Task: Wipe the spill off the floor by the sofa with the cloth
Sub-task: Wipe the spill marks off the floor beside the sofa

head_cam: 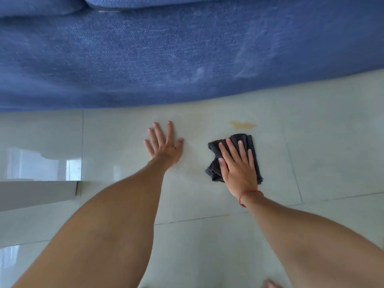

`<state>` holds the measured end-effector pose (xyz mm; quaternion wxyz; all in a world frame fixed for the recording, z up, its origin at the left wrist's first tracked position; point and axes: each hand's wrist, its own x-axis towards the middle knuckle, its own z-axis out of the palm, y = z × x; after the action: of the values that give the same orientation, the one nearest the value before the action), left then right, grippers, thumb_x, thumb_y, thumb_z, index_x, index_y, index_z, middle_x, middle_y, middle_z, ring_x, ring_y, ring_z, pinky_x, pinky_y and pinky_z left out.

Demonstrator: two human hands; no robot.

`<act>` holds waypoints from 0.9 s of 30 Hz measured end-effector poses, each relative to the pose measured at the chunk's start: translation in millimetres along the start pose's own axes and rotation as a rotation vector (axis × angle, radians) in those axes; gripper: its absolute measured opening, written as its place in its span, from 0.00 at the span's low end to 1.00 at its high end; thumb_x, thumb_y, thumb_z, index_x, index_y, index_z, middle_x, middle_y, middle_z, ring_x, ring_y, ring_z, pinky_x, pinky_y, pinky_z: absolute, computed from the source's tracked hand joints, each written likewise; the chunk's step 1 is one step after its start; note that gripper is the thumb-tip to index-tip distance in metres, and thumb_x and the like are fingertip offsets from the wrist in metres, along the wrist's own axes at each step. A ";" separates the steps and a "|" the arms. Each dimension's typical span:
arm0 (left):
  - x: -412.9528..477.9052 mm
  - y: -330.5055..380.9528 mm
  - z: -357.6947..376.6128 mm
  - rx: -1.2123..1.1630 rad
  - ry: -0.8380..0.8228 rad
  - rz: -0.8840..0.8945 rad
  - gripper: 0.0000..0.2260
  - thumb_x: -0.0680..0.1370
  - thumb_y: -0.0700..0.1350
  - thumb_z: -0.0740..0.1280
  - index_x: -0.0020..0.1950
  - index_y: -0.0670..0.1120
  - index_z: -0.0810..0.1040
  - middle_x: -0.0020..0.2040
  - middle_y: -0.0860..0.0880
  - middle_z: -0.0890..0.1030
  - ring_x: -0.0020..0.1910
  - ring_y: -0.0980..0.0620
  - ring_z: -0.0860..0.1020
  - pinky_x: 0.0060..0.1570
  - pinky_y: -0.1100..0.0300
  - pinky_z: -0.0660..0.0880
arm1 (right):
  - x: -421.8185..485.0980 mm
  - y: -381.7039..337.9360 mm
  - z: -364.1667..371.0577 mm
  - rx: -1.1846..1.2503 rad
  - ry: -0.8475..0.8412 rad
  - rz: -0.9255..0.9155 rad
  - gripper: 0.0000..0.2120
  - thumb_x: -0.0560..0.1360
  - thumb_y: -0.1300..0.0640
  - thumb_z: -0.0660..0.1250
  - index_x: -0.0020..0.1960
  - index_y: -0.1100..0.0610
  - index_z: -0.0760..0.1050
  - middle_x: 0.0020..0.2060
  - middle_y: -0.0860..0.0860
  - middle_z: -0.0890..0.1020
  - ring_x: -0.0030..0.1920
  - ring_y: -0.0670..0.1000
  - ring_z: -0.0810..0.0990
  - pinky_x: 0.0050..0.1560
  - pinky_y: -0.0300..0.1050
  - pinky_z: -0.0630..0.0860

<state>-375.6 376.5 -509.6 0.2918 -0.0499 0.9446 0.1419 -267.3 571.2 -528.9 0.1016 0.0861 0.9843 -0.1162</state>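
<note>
A small yellowish spill [243, 125] lies on the pale tiled floor [332, 142], close to the blue sofa [166, 59]. A dark grey cloth [214, 171] lies crumpled on the floor just below the spill, apart from it. My right hand [236, 165] presses flat on the cloth with fingers spread, a red string around its wrist. My left hand [164, 145] rests flat on the bare floor to the left of the cloth, fingers apart, holding nothing.
The sofa's fabric side fills the top of the view and runs along the floor's far edge. A light grey box-like edge [37, 194] sits at the left. Tile joints cross the glossy floor. A toe tip [270, 284] shows at the bottom.
</note>
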 end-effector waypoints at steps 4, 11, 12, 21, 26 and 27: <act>4.1 -1.5 3.9 -0.007 -0.029 -0.011 0.29 0.79 0.61 0.46 0.75 0.59 0.33 0.75 0.48 0.28 0.74 0.46 0.29 0.69 0.43 0.30 | 21.1 26.2 -10.0 -0.008 0.021 0.160 0.23 0.81 0.46 0.52 0.76 0.44 0.58 0.77 0.44 0.58 0.78 0.56 0.53 0.76 0.59 0.49; 9.1 0.0 5.0 0.027 -0.050 -0.017 0.28 0.79 0.61 0.44 0.74 0.61 0.31 0.74 0.49 0.26 0.73 0.46 0.27 0.68 0.42 0.29 | 84.7 -29.8 -10.2 0.061 0.054 0.212 0.23 0.81 0.46 0.50 0.76 0.43 0.56 0.79 0.46 0.54 0.78 0.64 0.46 0.72 0.73 0.42; 9.9 0.2 4.3 0.026 -0.064 -0.024 0.28 0.79 0.61 0.44 0.74 0.61 0.31 0.74 0.50 0.26 0.73 0.46 0.27 0.68 0.41 0.29 | 85.3 -42.0 -8.7 0.055 0.054 0.174 0.23 0.81 0.46 0.50 0.76 0.43 0.56 0.78 0.46 0.54 0.78 0.63 0.47 0.72 0.72 0.43; 10.8 2.5 -5.6 0.042 -0.130 -0.042 0.28 0.79 0.63 0.44 0.73 0.63 0.31 0.74 0.51 0.26 0.74 0.45 0.28 0.69 0.40 0.32 | 24.5 -30.4 2.8 0.079 0.060 -0.057 0.22 0.80 0.49 0.56 0.73 0.46 0.66 0.75 0.47 0.65 0.77 0.59 0.59 0.75 0.62 0.54; 10.3 1.3 -2.8 0.036 -0.100 -0.044 0.28 0.79 0.63 0.45 0.74 0.63 0.33 0.76 0.51 0.28 0.74 0.45 0.30 0.70 0.40 0.33 | 22.0 23.9 -11.3 0.051 0.035 0.208 0.25 0.80 0.44 0.52 0.76 0.44 0.56 0.78 0.45 0.56 0.79 0.56 0.49 0.77 0.59 0.46; 11.0 1.1 -2.2 0.032 -0.095 -0.044 0.28 0.79 0.62 0.45 0.74 0.63 0.34 0.75 0.51 0.28 0.74 0.45 0.30 0.70 0.40 0.33 | 31.0 30.1 -15.8 0.056 0.039 0.253 0.26 0.80 0.43 0.52 0.76 0.44 0.56 0.78 0.46 0.55 0.79 0.57 0.48 0.77 0.61 0.44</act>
<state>-386.1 376.7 -513.8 0.3400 -0.0589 0.9306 0.1224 -294.2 608.4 -527.1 0.0937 0.2148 0.9637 -0.1280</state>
